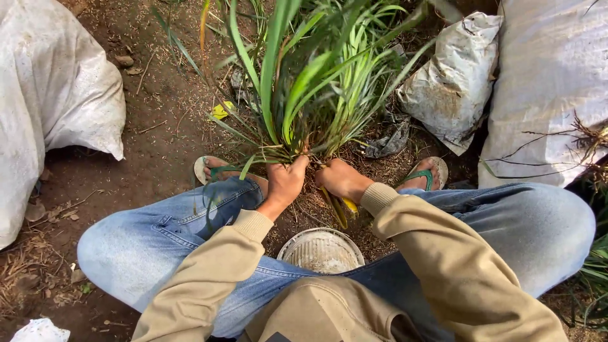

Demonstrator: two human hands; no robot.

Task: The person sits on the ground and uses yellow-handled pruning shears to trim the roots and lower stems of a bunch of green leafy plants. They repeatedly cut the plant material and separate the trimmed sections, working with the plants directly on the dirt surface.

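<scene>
Upright green grass clump [310,82], base gripped

Soft, even daylight fills the scene, with no hard sun patches. Shadows are faint and diffuse, gathering under the white sacks [57,95] and between the knees. The sacks are the brightest areas and come close to washing out, losing some surface detail. The grass blades [310,69] near the top edge look slightly smeared. Straight lines bow a little toward the corners, as with a wide lens. The soil [158,139] stays reasonably sharp.
</scene>
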